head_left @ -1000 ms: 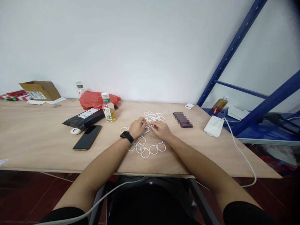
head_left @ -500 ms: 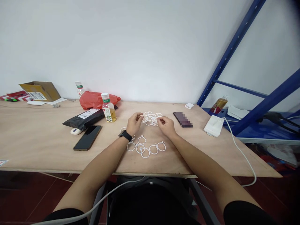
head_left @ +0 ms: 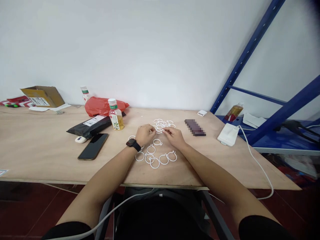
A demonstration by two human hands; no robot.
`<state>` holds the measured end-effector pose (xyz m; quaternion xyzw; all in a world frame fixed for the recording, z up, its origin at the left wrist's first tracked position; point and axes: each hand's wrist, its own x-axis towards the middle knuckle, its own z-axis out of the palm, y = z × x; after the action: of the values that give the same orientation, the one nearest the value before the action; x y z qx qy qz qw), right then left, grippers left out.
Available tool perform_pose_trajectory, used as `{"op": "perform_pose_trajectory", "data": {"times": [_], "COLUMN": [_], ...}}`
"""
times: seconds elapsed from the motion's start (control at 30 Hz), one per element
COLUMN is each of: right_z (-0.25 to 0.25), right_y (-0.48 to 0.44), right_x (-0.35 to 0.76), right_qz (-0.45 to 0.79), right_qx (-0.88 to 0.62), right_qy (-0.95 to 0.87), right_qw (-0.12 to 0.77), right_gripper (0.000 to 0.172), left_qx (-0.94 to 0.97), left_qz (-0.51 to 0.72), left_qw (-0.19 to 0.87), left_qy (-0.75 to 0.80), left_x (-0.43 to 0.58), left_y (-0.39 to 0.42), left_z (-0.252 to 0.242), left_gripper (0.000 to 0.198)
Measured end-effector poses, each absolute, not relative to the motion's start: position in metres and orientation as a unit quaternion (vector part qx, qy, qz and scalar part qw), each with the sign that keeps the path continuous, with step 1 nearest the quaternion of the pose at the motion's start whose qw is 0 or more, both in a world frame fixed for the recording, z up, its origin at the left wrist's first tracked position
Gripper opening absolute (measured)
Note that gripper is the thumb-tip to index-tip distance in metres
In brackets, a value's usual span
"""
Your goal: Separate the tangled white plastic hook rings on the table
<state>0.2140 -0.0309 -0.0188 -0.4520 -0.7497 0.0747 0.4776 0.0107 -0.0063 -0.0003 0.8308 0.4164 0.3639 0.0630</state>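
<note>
White open rings (head_left: 151, 149) with small clasp-like ends lie on the wooden table (head_left: 200, 166). Several form a loose group near the front, and others overlap in a pile (head_left: 161, 123) farther back. My left hand (head_left: 146, 134), a dark watch on its wrist, pinches the left side of a white ring (head_left: 159, 131) at the pile's near edge. From the right, the thumb and fingertips of my right hand (head_left: 174, 136) close on the same ring. Between my wrists, one single ring (head_left: 157, 142) rests flat. My left wrist partly covers some rings.
To the left are a phone (head_left: 93, 146), a white earbud case (head_left: 80, 139), a black parcel (head_left: 87, 128), a drink bottle (head_left: 116, 116) and a red bag (head_left: 97, 106). At right lie a pixelated dark phone (head_left: 195, 128) and a white power bank (head_left: 228, 134) with its cable.
Both hands have come nearer to me and closer together. A single white ring now lies between my wrists, where bare table showed before.
</note>
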Motion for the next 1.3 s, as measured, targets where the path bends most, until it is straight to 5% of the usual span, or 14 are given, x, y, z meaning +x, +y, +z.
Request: {"op": "perform_pose_trajectory", "data": {"times": [0.1, 0.33, 0.7, 1.3], "right_z": [-0.018, -0.016, -0.024, -0.023], "right_y": [-0.031, -0.034, -0.028, -0.024], "right_x": [0.214, 0.208, 0.203, 0.204], "right_qz": [0.075, 0.132, 0.338, 0.438], "right_qx": [-0.451, -0.452, -0.400, -0.407], "right_qy": [-0.744, -0.718, -0.674, -0.609], "right_qw": [0.487, 0.512, 0.521, 0.521], "right_gripper": [0.021, 0.018, 0.029, 0.035], "left_qx": [0.814, 0.835, 0.763, 0.868], "left_qz": [0.415, 0.412, 0.448, 0.371], "left_qw": [0.056, 0.125, 0.329, 0.165], "left_qy": [0.402, 0.342, 0.330, 0.287], "left_x": [0.011, 0.015, 0.018, 0.015], "left_y": [-0.007, -0.009, -0.006, -0.009], "left_z": [0.002, -0.002, -0.006, 0.002], "left_gripper": [0.012, 0.053, 0.031, 0.020]}}
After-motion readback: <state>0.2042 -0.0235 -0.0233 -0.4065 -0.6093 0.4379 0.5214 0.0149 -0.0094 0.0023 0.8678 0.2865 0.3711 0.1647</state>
